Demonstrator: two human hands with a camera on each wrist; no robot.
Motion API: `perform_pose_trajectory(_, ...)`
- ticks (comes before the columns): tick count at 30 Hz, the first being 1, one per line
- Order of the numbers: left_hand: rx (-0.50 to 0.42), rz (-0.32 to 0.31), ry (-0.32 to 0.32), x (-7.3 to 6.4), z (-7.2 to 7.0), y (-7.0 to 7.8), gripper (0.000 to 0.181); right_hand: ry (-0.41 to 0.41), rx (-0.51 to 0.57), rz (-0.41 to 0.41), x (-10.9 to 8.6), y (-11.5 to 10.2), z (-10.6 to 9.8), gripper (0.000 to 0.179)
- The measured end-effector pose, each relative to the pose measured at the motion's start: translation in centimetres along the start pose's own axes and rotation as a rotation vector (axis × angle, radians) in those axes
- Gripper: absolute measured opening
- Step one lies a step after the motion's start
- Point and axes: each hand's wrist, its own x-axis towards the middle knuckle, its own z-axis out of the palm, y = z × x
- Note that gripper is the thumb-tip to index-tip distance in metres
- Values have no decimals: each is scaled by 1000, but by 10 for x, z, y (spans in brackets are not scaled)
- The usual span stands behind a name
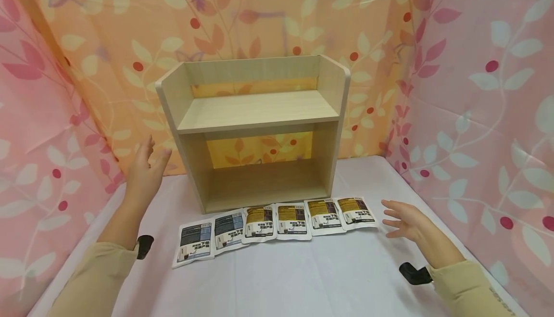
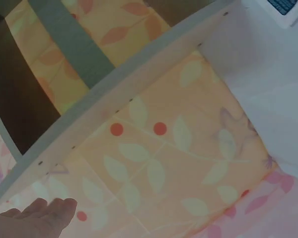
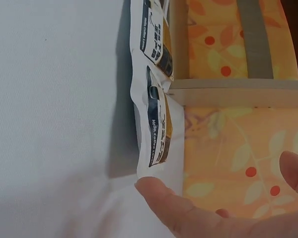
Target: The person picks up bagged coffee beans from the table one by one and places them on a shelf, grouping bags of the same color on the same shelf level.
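Note:
My left hand [image 1: 144,177] is raised beside the left side of a pale wooden shelf [image 1: 259,110], fingers spread, holding nothing. In the left wrist view its fingers [image 2: 52,213] show below the shelf's side panel. My right hand [image 1: 409,223] hovers right of the row of coffee packets, fingers apart and nothing in them. Several packets lie along the shelf's front: two have blue-and-black labels, such as the leftmost packet [image 1: 195,241], and the others gold-and-brown ones. In the right wrist view a fingertip [image 3: 151,184] appears right at the lower end of the nearest packet [image 3: 159,126].
The shelf has an upper board [image 1: 259,107] and a lower compartment [image 1: 264,182] with an open back. It stands toward the back of a white-covered table [image 1: 294,278]. Patterned curtains surround the table, orange [image 1: 259,9] behind and pink [image 1: 484,115] at the sides.

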Motion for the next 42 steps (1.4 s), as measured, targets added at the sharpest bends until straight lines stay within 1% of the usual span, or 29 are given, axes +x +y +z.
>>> perform_pose_trajectory(2, -3, -8, 15, 3, 1, 4, 71, 0, 34, 11, 0, 1, 0, 84)
perform_pose_trajectory(5, -47, -47, 17, 8, 3, 10, 73, 1, 109, 35, 1, 3, 1, 82)
perform_pose_trajectory(7, -85, -76, 11, 11, 4, 14, 74, -13, 158, 49, 2, 6, 1, 82)
perform_pose_trajectory(10, -135, -103, 18, 16, 5, 18, 75, -26, 208, 64, 4, 10, 1, 83)
perform_pose_trajectory(15, -182, -107, 38, 27, 7, 23, 74, -38, 279, 70, 7, 17, -1, 80)
perform_pose_trajectory(18, -183, -104, 35, 32, 7, 25, 74, -50, 322, 83, 7, 21, -3, 79)
perform_pose_trajectory(23, -179, -110, 24, 39, 4, 29, 75, -68, 417, 117, 8, 27, -2, 85)
perform_pose_trajectory(29, -202, -120, 50, 50, 3, 35, 76, -46, 546, 166, 12, 33, 1, 83)
perform_pose_trajectory(31, -211, -127, 62, 54, 2, 37, 77, -36, 560, 173, 13, 35, 1, 81)
perform_pose_trajectory(35, -248, -152, 81, 62, 2, 44, 79, -47, 581, 178, 17, 39, 2, 79)
perform_pose_trajectory(36, -262, -157, 82, 65, 2, 46, 79, -60, 597, 181, 17, 40, 2, 77)
perform_pose_trajectory(38, -283, -170, 85, 69, 3, 49, 80, -81, 633, 189, 19, 43, 1, 67)
perform_pose_trajectory(42, -291, -187, 85, 79, 5, 54, 81, -146, 710, 203, 21, 48, -1, 29)
